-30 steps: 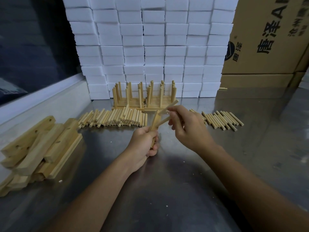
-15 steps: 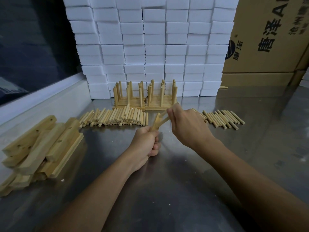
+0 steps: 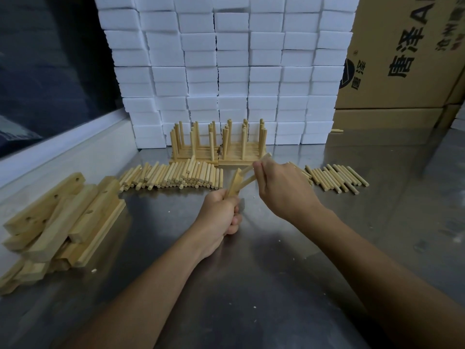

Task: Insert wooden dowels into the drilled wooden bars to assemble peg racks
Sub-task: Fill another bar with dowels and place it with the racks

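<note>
My left hand (image 3: pixel 219 214) grips a drilled wooden bar (image 3: pixel 233 183) held upright over the middle of the steel table. My right hand (image 3: pixel 281 187) pinches dowels (image 3: pixel 247 181) that run from the bar's right face up to its fingers; the upper one sticks out past the fingertips. A row of loose dowels (image 3: pixel 176 176) lies behind the left hand, and a smaller row (image 3: pixel 337 178) lies to the right. Finished peg racks (image 3: pixel 219 144) stand at the back. A pile of drilled bars (image 3: pixel 60 220) lies at the left.
A wall of white foam blocks (image 3: pixel 226 71) rises behind the racks. Cardboard boxes (image 3: pixel 402 59) stand at the back right. A white ledge (image 3: pixel 63 144) and a dark window border the steel table (image 3: pixel 276 273) on the left.
My right hand has shifted slightly along the dowels at the bar. The bar in my left hand has stayed in about the same place.
</note>
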